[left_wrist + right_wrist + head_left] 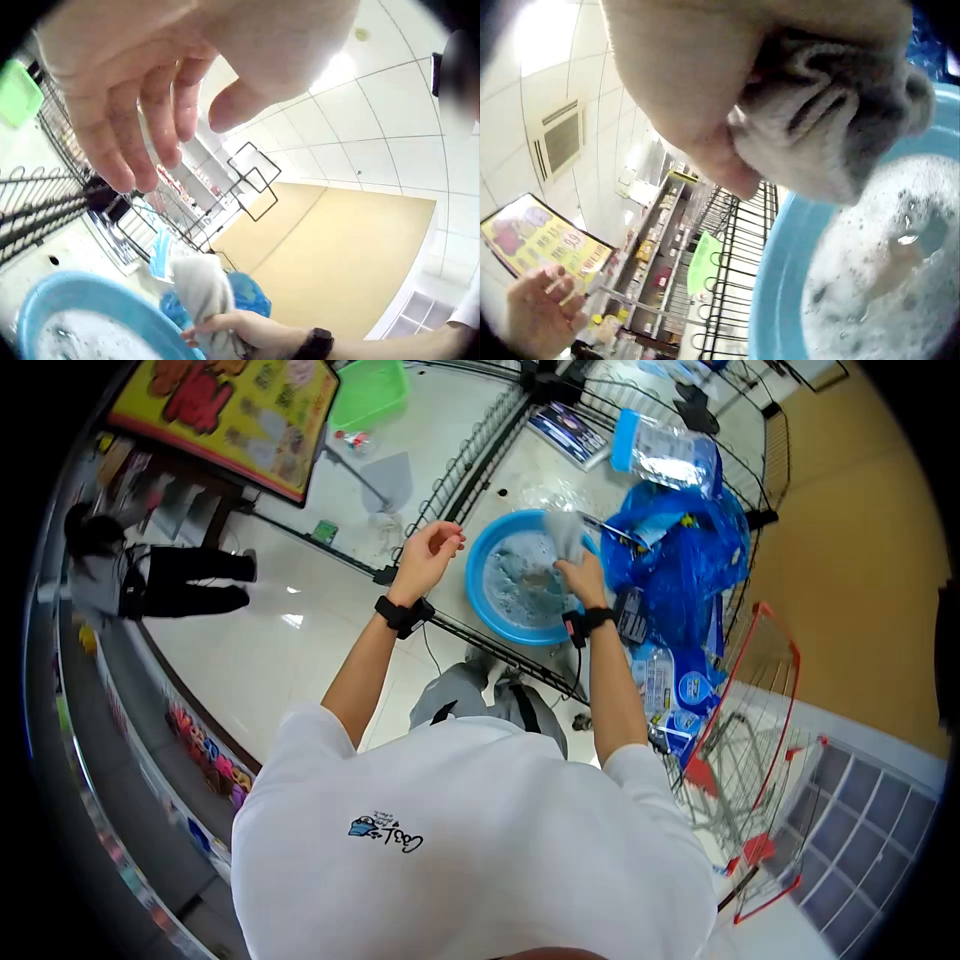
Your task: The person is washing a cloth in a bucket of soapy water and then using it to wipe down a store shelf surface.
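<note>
My right hand (585, 578) grips a bunched, greyish-white cloth (567, 538) above the right side of a round blue basin (476, 582). In the right wrist view, folds of the wet-looking cloth (810, 142) bulge out between thumb and fingers. Foamy, cloudy water (847, 247) fills the basin, and something pale shows under the suds. Off the basin's left rim, my left hand (425, 565) hangs in the air with loosely bent fingers and nothing in them. The left wrist view shows the wet fingers (154, 112) of that hand spread a little apart.
Blue plastic bags (680, 550) and packaged goods (680, 695) crowd the basin's right side. Behind it lies a boxed item (570, 435). A black wire rack (470, 460) runs along the left. A red-edged shopping cart (745, 760) stands at right; a person (170, 580) is at far left.
</note>
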Demonstrator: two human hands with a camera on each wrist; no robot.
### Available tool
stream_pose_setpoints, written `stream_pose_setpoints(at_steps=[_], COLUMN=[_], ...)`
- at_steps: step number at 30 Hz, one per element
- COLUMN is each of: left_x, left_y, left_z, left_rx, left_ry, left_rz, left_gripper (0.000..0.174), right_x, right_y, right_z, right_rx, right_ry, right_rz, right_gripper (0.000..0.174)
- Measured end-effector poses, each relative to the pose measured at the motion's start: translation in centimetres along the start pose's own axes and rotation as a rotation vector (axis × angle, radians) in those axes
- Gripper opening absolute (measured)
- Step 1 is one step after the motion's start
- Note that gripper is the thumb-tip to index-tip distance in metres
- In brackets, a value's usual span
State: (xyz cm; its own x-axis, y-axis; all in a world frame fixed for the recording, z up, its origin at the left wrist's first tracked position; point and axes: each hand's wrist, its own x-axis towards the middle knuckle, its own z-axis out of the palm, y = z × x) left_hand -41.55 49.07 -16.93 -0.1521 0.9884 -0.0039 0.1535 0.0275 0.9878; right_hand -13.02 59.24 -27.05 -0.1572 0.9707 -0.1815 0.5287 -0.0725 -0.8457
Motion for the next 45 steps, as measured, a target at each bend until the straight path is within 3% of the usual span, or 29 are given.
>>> stream_pose_setpoints(at_steps=[3,5,7,9,11,13,14,16,21,23,25,29,31,32,33,35,37,41,43,45], left_x=[-1.8,-3.2,-4.1,-5.1,-5.9,-7.1,-7.3,-7.9,-9.0,-9.7,-10.6,-15.4,-19.0,-21.0,-23.4,-28.5,-33.5,-45.0,-51.8,-59.7], left_y=[-0.1,-0.2,-1.5,-0.2,0.5,0.9,0.9,0.7,2.3,3.1,3.3,2.9,0.9,-0.4,-2.1,-2.2,-2.5,1.5,4.3,6.0], left_z=[-2.6,-5.2,-9.5,-12.9,-16.3,-19.3,-20.7,-23.4,-27.9,-29.3,-30.2,-30.1,-29.5,-28.9,-28.4,-27.0,-26.9,-30.7,-32.7,-34.0], left_rx=[0.137,0.203,0.196,-0.008,-0.098,-0.058,-0.059,-0.084,-0.259,-0.025,-0.042,-0.036,0.067,0.168,0.355,0.625,0.595,0.333,0.168,-0.090], left_ry=[0.224,0.379,0.467,0.631,0.747,0.941,0.960,1.117,1.179,1.099,1.093,0.992,1.066,1.147,1.326,1.400,1.427,1.340,1.368,1.334], left_rz=[0.118,0.149,0.217,0.244,0.271,0.338,0.342,0.329,0.445,0.491,0.494,0.493,0.490,0.498,0.353,0.341,0.256,0.136,0.226,0.414], left_gripper=[0.017,0.015,0.017,0.016,0.015,0.017,0.017,0.019,0.017,0.019,0.018,0.016,0.017,0.017,0.016,0.014,0.017,0.026,0.031,0.035], right_x=[-1.3,-0.8,-0.8,-1.3,-1.6,-2.4,-2.4,-3.2,-3.9,-3.6,-3.9,-3.9,-5.5,-6.3,-7.0,-9.1,-11.4,-17.7,-19.3,-22.1], right_y=[-1.5,0.2,-0.2,-0.8,-1.0,-1.7,-1.8,-2.4,-2.8,-2.7,-3.5,-4.1,-6.5,-7.3,-8.3,-10.6,-12.8,-19.8,-21.5,-24.8], right_z=[-0.1,0.4,0.3,0.1,0.2,-0.1,-0.5,-1.0,-1.2,-1.5,-1.4,0.0,1.1,2.0,3.2,5.9,10.1,19.9,26.3,32.5], right_rx=[0.018,0.619,0.494,0.260,0.248,0.562,0.552,0.502,0.460,0.347,0.237,0.823,0.098,0.043,-0.006,-0.011,0.279,0.155,0.292,0.234], right_ry=[0.025,-0.123,-0.128,-0.080,-0.106,-0.148,-0.200,-0.215,-0.173,-0.167,-0.164,-0.231,0.078,0.114,0.150,0.163,0.073,-0.080,-0.289,-0.439], right_rz=[-0.034,0.145,0.079,-0.048,-0.057,-0.011,0.091,0.056,-0.046,-0.031,-0.021,-0.018,-0.249,-0.309,-0.379,-0.477,-0.378,-0.512,-0.375,-0.467], right_gripper=[0.045,0.043,0.040,0.035,0.033,0.036,0.037,0.036,0.034,0.034,0.035,0.040,0.039,0.040,0.042,0.038,0.036,0.035,0.028,0.026])
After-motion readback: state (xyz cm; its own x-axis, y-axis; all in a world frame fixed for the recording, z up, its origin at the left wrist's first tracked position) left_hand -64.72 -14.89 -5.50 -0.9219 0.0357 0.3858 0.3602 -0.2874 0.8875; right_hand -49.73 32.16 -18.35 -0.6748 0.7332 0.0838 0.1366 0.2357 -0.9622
